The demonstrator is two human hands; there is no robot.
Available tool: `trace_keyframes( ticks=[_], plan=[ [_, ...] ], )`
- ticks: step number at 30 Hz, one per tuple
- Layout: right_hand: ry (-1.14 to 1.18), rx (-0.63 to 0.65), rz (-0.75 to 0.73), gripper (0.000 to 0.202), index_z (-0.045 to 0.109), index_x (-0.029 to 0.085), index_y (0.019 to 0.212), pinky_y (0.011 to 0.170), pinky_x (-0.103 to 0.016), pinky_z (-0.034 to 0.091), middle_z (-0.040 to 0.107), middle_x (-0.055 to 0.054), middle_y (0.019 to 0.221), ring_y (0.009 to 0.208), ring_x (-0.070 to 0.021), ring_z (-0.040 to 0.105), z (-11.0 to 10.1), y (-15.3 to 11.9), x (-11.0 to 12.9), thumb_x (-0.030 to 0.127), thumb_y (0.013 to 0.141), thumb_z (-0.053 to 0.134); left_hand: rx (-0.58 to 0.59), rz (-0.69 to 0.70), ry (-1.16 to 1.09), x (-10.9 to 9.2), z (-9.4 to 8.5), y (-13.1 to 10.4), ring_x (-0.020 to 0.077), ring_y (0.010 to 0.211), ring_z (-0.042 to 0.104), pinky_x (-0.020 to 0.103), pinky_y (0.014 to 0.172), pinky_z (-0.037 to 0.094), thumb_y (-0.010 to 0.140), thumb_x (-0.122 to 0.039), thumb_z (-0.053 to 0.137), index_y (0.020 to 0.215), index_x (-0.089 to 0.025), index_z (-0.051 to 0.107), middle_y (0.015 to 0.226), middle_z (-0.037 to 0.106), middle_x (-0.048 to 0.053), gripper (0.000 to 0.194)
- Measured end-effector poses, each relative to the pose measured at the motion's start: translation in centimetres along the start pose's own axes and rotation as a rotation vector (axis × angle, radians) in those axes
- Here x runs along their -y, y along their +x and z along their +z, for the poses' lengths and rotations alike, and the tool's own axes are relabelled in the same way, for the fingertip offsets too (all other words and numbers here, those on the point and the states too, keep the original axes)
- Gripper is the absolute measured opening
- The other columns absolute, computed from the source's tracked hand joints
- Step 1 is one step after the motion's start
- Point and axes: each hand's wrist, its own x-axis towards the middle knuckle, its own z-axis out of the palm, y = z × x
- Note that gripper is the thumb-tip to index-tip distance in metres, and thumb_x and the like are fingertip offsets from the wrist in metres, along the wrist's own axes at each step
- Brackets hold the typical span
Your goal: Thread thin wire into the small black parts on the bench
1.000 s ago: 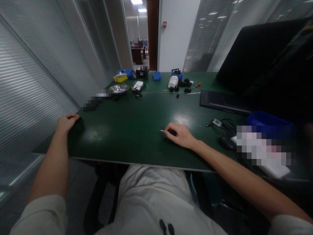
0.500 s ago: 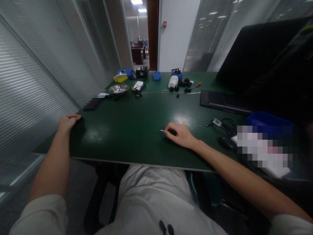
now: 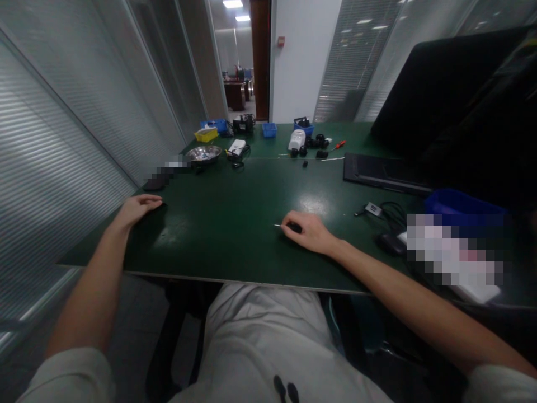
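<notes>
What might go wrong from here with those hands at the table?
The thin pale item pinched in the right hand could slip. The tagged cable near the right forearm might snag. The small black piece lying loose on the green table could get knocked away.

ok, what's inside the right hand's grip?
A thin metal-looking piece pokes out past the fingertips of the right hand. Something dark shows within the curl, handle or shadow, can't tell. The hand covers the rest.
</notes>
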Motion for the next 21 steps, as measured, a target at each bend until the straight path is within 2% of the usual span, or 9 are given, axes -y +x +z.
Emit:
trace_keyframes(
  ticks=[2, 4, 8, 11, 13, 15, 18, 21],
  plan=[
    [-0.005, 0.012, 0.009, 0.015, 0.066, 0.021, 0.095, 0.068, -0.026, 0.04, 0.069, -0.002, 0.091, 0.076, -0.0145, 0.061, 0.1, 0.0, -0.1, 0.033, 0.098, 0.057, 0.185, 0.07, -0.139, -2.5, 1.5, -1.0, 0.0179, 0.089, 0.065, 0.025, 0.081, 0.05, 0.07, -0.057, 0.085, 0.115, -0.015, 0.073, 0.097, 0.076, 0.003, 0.063],
    [-0.015, 0.019, 0.018, 0.015, 0.066, 0.022, 0.095, 0.068, -0.026, 0.039, 0.07, -0.002, 0.091, 0.076, -0.0147, 0.061, 0.2, 0.0, -0.1, 0.033, 0.098, 0.057, 0.355, 0.161, -0.196, -5.8, 3.5, -2.2, 0.0202, 0.094, 0.067, 0.027, 0.084, 0.051, 0.065, -0.057, 0.088, 0.108, -0.016, 0.076, 0.104, 0.076, 0.006, 0.061],
    [-0.033, 0.025, 0.028, 0.015, 0.066, 0.022, 0.095, 0.069, -0.026, 0.039, 0.069, -0.001, 0.092, 0.077, -0.0144, 0.06, 0.3, 0.1, -0.1, 0.034, 0.099, 0.057, 0.666, 0.419, -0.202, -13.4, 9.4, -6.1, 0.0205, 0.089, 0.066, 0.028, 0.078, 0.049, 0.077, -0.053, 0.081, 0.104, -0.016, 0.078, 0.099, 0.074, 0.008, 0.046],
    [-0.049, 0.024, 0.036, 0.015, 0.066, 0.022, 0.095, 0.07, -0.026, 0.038, 0.069, -0.002, 0.092, 0.077, -0.0144, 0.06, 0.2, 0.0, 0.0, 0.033, 0.099, 0.057, 0.818, 0.644, -0.215, -18.5, 14.3, -9.6, 0.0172, 0.078, 0.061, 0.025, 0.068, 0.044, 0.082, -0.049, 0.077, 0.104, -0.014, 0.078, 0.091, 0.071, 0.007, 0.041],
    [-0.066, 0.017, 0.048, 0.014, 0.066, 0.022, 0.095, 0.069, -0.026, 0.038, 0.068, -0.002, 0.09, 0.076, -0.0143, 0.059, 0.0, 0.0, 0.0, 0.032, 0.098, 0.057, 0.853, 0.767, -0.228, -20.9, 16.8, -11.7, 0.015, 0.073, 0.057, 0.024, 0.065, 0.041, 0.086, -0.048, 0.074, 0.106, -0.013, 0.076, 0.086, 0.068, 0.006, 0.04],
    [-0.077, 0.018, 0.059, 0.015, 0.066, 0.021, 0.095, 0.068, -0.026, 0.037, 0.066, -0.002, 0.089, 0.075, -0.0142, 0.059, -0.1, 0.0, 0.0, 0.032, 0.098, 0.057, 0.819, 0.885, -0.235, -22.1, 18.2, -13.1, 0.0141, 0.072, 0.054, 0.024, 0.065, 0.04, 0.091, -0.046, 0.07, 0.108, -0.013, 0.075, 0.084, 0.065, 0.005, 0.038],
    [-0.092, 0.032, 0.068, 0.015, 0.067, 0.021, 0.094, 0.067, -0.026, 0.036, 0.066, -0.002, 0.088, 0.075, -0.0141, 0.058, -0.2, -0.1, 0.0, 0.032, 0.098, 0.058, 0.732, 1.029, -0.229, -22.4, 18.6, -14.1, 0.0152, 0.078, 0.056, 0.025, 0.072, 0.042, 0.095, -0.042, 0.067, 0.112, -0.014, 0.074, 0.092, 0.065, 0.007, 0.034],
    [-0.117, 0.044, 0.073, 0.014, 0.067, 0.022, 0.095, 0.067, -0.026, 0.035, 0.066, -0.001, 0.089, 0.074, -0.0138, 0.058, -0.3, -0.2, 0.1, 0.032, 0.097, 0.058, 0.687, 1.099, -0.206, -22.0, 18.1, -14.2, 0.0167, 0.083, 0.057, 0.026, 0.076, 0.043, 0.096, -0.038, 0.066, 0.115, -0.015, 0.073, 0.096, 0.065, 0.008, 0.031]
  ],
)
